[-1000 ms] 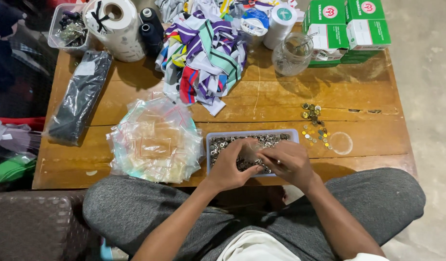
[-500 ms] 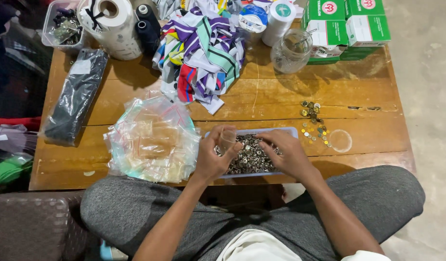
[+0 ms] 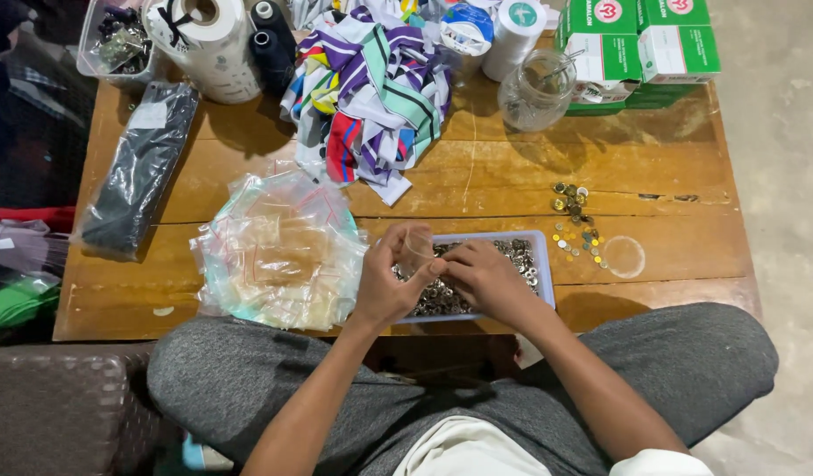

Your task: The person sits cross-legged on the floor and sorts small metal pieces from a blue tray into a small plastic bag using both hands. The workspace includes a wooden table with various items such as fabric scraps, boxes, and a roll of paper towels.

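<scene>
A shallow grey tray point(image 3: 542, 264) full of small metal pieces lies at the near edge of the wooden table point(image 3: 477, 185). My left hand point(image 3: 384, 282) hovers over the tray's left end and pinches a small clear plastic bag point(image 3: 415, 247) upright. My right hand point(image 3: 487, 278) rests over the tray's middle, fingertips bunched at the bag's mouth; whether they hold any pieces is hidden. A heap of small clear bags point(image 3: 278, 251) lies just left of my left hand.
Loose metal pieces point(image 3: 574, 225) and a clear round lid point(image 3: 624, 256) lie right of the tray. Behind are striped fabric strips point(image 3: 371, 88), a glass jar point(image 3: 534, 88), green-and-white boxes point(image 3: 640, 44), thread cones point(image 3: 270, 35), a paper roll point(image 3: 208, 40), and a dark packet point(image 3: 137, 167).
My hands rose from flat in the tray; the left now holds a small clear bag upright, and the right has come to its mouth.
</scene>
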